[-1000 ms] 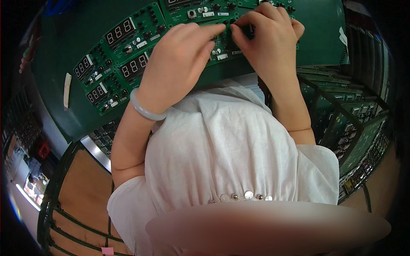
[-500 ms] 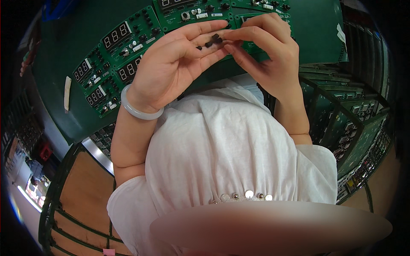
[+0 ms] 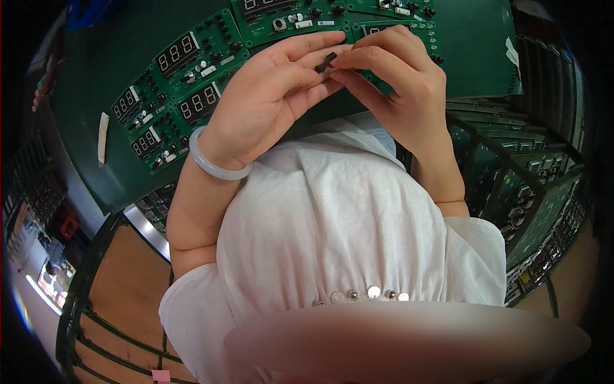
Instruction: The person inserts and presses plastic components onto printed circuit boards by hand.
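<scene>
Pinching a small dark electronic component [image 3: 326, 62] between us, we hold it up above the green table [image 3: 115, 77], lifted clear of the circuit boards. Our left hand [image 3: 268, 102] lies palm-up and mostly open, its fingers [image 3: 320, 45] stretched out beneath the part and touching it from the left, while the fingertips [image 3: 342, 64] of our right hand [image 3: 403, 89] close on it from the right, thumb and forefinger clenched around its end. Just beyond the fingers lies a panel of green circuit boards with seven-segment displays [image 3: 182, 51], small black knobs and white parts standing on them; more boards sit in a dark wire rack [image 3: 511, 185] to the right of the right hand, well below the fingers. A pale jade-coloured bangle [image 3: 214, 168] rings the left wrist. We judge the component light, rigid and small enough to slip from a loose pinch; any thin legs on it, which we cannot make out here, would bend easily, so the body is the place to hold, gripped at its sides between fingertip pads rather than by its ends.
</scene>
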Demonstrator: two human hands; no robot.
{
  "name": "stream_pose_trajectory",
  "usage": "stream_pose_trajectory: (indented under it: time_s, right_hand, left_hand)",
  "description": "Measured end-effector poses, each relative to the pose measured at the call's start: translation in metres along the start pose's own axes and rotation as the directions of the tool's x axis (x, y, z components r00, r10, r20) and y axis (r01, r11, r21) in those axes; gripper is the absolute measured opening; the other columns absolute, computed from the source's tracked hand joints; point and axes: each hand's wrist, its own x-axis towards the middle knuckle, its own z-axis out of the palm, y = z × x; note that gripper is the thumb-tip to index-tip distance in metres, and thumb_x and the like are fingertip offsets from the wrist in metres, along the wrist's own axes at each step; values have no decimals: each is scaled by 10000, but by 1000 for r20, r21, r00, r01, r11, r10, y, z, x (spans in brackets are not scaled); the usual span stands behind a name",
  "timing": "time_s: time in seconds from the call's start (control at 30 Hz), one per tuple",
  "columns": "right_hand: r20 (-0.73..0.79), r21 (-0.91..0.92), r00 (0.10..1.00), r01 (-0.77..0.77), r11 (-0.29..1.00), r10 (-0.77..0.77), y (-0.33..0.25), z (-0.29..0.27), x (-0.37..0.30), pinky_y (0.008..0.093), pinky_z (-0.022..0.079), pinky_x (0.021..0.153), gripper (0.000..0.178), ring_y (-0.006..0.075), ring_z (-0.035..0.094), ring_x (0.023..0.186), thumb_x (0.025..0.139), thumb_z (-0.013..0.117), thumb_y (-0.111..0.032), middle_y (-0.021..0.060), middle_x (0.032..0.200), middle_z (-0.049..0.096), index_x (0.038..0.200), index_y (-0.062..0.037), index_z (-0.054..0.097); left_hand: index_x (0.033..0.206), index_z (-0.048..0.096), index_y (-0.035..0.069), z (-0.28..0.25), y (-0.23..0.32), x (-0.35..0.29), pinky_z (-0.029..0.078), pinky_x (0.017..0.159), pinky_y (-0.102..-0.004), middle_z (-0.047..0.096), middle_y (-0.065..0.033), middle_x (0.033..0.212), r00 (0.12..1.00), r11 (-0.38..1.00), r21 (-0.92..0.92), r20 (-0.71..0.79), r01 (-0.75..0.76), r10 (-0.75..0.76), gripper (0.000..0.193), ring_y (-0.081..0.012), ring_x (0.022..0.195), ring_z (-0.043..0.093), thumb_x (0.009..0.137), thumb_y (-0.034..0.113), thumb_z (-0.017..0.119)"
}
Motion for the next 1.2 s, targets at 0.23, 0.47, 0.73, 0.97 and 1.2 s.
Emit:
stream_pose_trajectory:
  time_s: [0.23,0.47,0.73,0.97,1.2]
  right_hand:
    - [-5,70,990,-138,988,139,-6,4,0,347,520,654,249,244,631,770,691,797,-37,55,825,653,915,-84,696]
    - [-13,50,987,-157,986,158,-10,2,4,330,537,638,234,238,655,730,715,786,-11,66,775,653,923,-76,701]
    - [-68,-100,995,-82,992,75,-13,7,4,343,535,634,226,263,654,759,732,767,0,85,860,655,926,-63,671]
    - [-97,-31,980,-176,984,172,-13,7,7,367,528,657,208,285,643,767,750,752,0,78,860,639,923,-66,656]
    - [-52,47,997,-55,997,58,-3,-7,16,266,543,703,222,193,679,796,755,753,79,76,901,679,945,-8,679]
  left_hand:
    - [1441,391,-93,-3,-1,0,467,1080,-322,507,-170,1415,999,1000,-1,33,0,0,464,-195,1206,579,983,-20,374]
    - [1398,474,-64,-2,-10,4,490,1047,-303,593,-119,1295,999,998,32,-10,-49,50,385,-156,1156,600,1055,103,421]
    - [1354,560,-13,3,-17,11,512,1001,-268,631,-84,1267,985,975,182,-90,-129,147,339,-131,1119,618,1038,77,480]
    - [1373,551,7,8,-11,13,516,965,-245,647,-56,1248,974,931,317,-76,-181,215,351,-106,1108,618,1032,78,499]
    - [1386,420,-34,19,6,18,513,963,-297,621,-146,1247,988,998,18,-137,-63,65,460,-193,1095,632,963,35,585]
